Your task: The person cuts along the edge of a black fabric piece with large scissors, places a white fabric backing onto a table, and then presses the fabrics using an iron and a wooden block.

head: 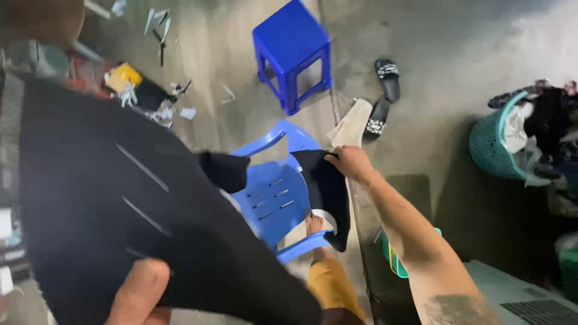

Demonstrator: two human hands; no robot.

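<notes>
My left hand at the bottom left grips a large black fabric piece with thin white stitched lines; it fills the left of the head view. My right hand reaches out over a blue plastic chair and pinches a smaller black fabric piece that hangs across the chair's right arm. Another dark scrap lies at the chair's back left. My bare foot and a yellow trouser leg show below the chair.
A blue plastic stool stands on the concrete floor behind the chair. Two black sandals lie to its right. A teal basket stuffed with cloth sits at the right. Paper scraps and scissors litter the floor at the top left.
</notes>
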